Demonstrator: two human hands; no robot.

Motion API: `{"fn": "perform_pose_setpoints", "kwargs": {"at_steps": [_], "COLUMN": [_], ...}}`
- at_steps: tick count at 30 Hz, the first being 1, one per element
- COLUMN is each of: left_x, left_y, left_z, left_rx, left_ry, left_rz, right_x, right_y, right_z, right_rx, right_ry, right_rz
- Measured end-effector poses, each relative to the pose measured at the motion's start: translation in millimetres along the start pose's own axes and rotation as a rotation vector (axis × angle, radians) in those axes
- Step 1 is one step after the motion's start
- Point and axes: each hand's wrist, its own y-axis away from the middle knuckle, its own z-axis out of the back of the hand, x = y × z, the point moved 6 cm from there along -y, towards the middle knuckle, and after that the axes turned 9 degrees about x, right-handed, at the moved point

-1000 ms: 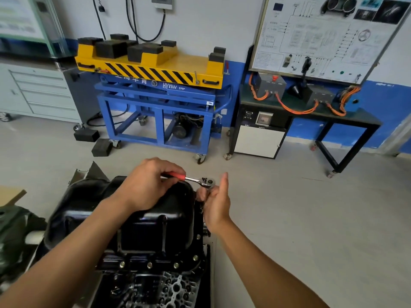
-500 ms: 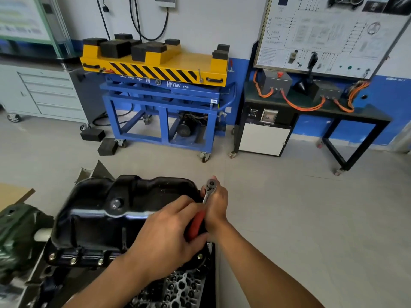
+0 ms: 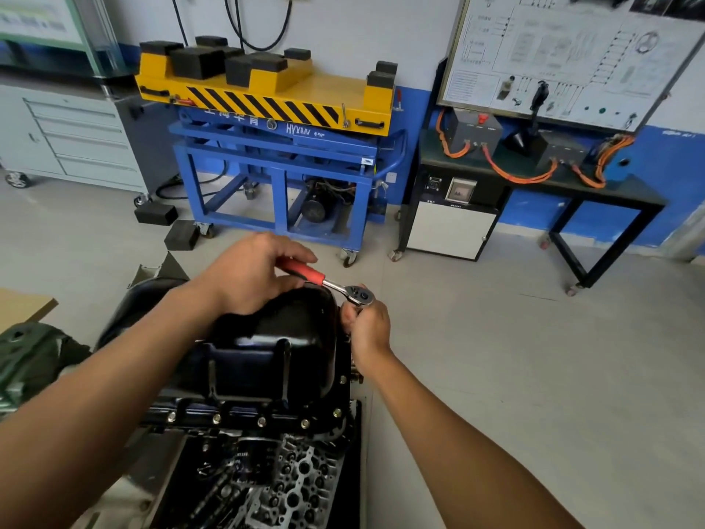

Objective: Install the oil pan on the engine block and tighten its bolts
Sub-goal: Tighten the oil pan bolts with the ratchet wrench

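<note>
Change: the left hand [image 3: 251,278] has swung the ratchet [image 3: 335,287] handle away, out over the oil pan [image 3: 274,337].
Fingers: left clenched round the red handle; right hand [image 3: 367,330] curled under the ratchet head, steadying it.
Pan: seated on the engine block [image 3: 267,479].
Progress: bolts [image 3: 261,421] fitted along the near edge; far right corner being tightened, judged mid-task.
Surroundings: lift cart [image 3: 282,154] well apart, no obstruction.
</note>
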Motion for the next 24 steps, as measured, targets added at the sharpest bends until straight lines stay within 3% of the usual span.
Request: {"fn": "perform_pose_setpoints", "kwargs": {"at_steps": [11,17,24], "left_x": [5.9,-32.0,-85.8], "left_y": [24.3,57.3,91.7], "left_z": [-12.2,-26.8,-72.8], "left_rx": [-0.175,-0.234,-0.114], "left_ry": [0.06,-0.118,-0.143], "left_rz": [0.084,0.088,-0.032], "right_x": [1.9,-5.3,-12.3], "right_y": [-16.9,-21.8,-15.2], "right_z": [0.8,0.5,4.2], "right_rx": [0.129,0.09,0.026], "right_ry": [-0.05,-0.142,-0.028], "right_rz": [-0.029,-0.023,-0.027]}}
